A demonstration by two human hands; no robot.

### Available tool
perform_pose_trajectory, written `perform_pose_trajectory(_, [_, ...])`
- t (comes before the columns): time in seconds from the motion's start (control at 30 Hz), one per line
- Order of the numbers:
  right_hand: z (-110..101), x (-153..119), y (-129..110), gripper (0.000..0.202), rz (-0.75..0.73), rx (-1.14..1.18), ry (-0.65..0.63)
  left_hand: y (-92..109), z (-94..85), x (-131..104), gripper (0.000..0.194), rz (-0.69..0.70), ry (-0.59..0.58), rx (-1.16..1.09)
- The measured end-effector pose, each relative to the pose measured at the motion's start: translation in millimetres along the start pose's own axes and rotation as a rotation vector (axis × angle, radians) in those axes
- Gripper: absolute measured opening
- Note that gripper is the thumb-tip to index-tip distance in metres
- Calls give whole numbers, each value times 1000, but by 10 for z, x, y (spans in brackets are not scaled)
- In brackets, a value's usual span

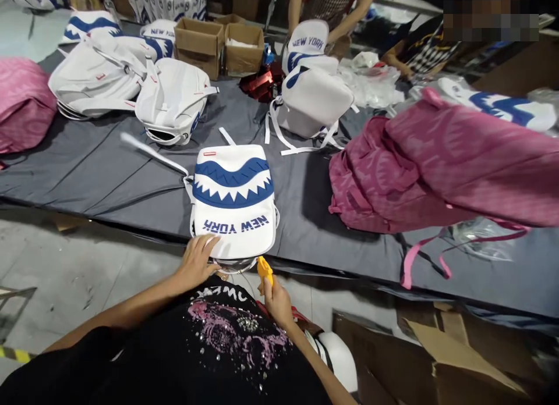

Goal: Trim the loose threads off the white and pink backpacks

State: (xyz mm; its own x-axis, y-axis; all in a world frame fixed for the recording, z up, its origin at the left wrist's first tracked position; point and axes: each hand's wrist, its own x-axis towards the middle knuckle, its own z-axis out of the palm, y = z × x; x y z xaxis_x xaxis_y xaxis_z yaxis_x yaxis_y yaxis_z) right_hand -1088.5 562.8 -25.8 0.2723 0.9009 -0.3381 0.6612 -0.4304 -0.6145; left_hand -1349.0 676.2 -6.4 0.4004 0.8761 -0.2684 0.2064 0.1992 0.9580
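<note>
A white backpack (233,219) with blue zigzag shark-teeth bands and "NEW YORK" lettering lies on the dark cloth-covered table, its lettered end toward me. My left hand (198,259) grips the near left edge of this backpack, fingers on top and thumb lower down. A small yellow hand tool (264,270) is held in my right hand (277,300), just below the backpack's near right corner. The tool's exact kind cannot be made out. One white strap (152,152) stretches out to the left of the backpack.
More white backpacks (172,96) lie at the back left, and another white backpack (314,96) stands behind. Pink bags (379,178) lie on the right. Cardboard boxes (198,44) stand at the back. Across the table, a person's arm (356,18) reaches toward a white backpack.
</note>
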Motion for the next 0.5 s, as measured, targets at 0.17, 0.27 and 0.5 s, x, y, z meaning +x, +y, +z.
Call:
perform_pose_trajectory(0.17, [67, -67, 60, 56, -1, 71, 101, 242, -178, 584, 50, 228, 50, 523])
perform_pose_trajectory(0.27, [-37, -251, 101, 55, 8, 29, 239, 650, -341, 911, 39, 294, 226, 534])
perform_pose_trajectory(0.5, [-389, -220, -302, 48, 22, -120, 203, 1439, -294, 1190, 21, 744, 54, 711])
